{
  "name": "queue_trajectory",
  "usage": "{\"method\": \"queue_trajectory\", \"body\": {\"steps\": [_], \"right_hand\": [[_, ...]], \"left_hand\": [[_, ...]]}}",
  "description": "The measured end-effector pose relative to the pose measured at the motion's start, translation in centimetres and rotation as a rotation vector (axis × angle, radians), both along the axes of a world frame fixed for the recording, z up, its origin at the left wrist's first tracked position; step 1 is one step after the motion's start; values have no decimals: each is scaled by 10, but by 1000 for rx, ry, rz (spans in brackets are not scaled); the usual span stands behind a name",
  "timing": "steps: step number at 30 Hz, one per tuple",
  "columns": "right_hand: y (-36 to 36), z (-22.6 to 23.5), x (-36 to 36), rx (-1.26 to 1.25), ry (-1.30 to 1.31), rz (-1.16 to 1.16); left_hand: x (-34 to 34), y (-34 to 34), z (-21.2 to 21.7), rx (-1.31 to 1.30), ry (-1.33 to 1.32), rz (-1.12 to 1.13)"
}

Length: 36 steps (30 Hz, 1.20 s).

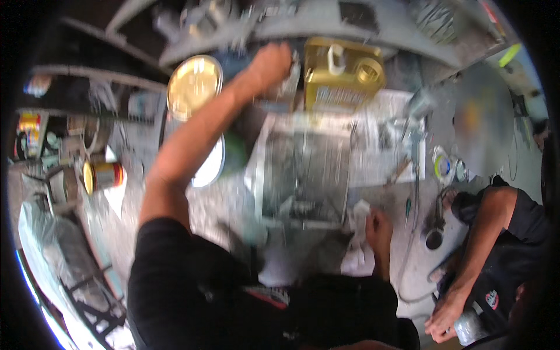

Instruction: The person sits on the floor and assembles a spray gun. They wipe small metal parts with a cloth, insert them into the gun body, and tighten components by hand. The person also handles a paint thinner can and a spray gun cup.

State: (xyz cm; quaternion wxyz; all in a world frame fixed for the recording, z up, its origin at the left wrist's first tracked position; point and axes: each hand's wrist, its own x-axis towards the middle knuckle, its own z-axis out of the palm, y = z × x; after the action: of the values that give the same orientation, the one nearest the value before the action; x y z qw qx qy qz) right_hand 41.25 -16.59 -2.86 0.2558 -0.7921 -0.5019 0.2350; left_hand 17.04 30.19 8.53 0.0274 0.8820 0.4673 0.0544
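My left arm stretches across to the far side, where my left hand is closed over a blurred greyish-white thing. That thing stands between a round gold-topped tin and a rectangular gold metal can with a handle and a round cap. Closer to me, my right hand has its fingers curled, beside a crumpled white rag; whether it grips the rag is unclear. A dark, glossy flat panel lies on newspaper between my arms. Motion blurs much of this.
To the right, newspaper sheets lie under a spray gun. A hose and a green-handled screwdriver are nearby. Another person's hand holds a clear container at lower right. A small paint can lies at the left.
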Motion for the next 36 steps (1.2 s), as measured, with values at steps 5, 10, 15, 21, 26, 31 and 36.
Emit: {"method": "queue_trajectory", "body": {"steps": [5, 10, 15, 21, 26, 31, 36], "right_hand": [[19, 13, -17, -4, 105, -6], [25, 24, -41, 36, 62, 31], [35, 51, -80, -51, 91, 116], [3, 31, -75, -157, -44, 423], [20, 41, -88, 58, 16, 304], [52, 50, -64, 152, 20, 144], [170, 158, 26, 605, -99, -299]], "left_hand": [[-51, -75, 66, -320, -464, -143], [-74, -165, 53, -1017, -686, 147], [-109, -218, -34, -887, -316, -102], [-134, -260, -144, -1018, 18, -232], [-138, -221, -103, -896, -37, -188], [-117, -226, -67, -1129, -186, -210], [-116, -217, -34, -1214, -367, -145]]}}
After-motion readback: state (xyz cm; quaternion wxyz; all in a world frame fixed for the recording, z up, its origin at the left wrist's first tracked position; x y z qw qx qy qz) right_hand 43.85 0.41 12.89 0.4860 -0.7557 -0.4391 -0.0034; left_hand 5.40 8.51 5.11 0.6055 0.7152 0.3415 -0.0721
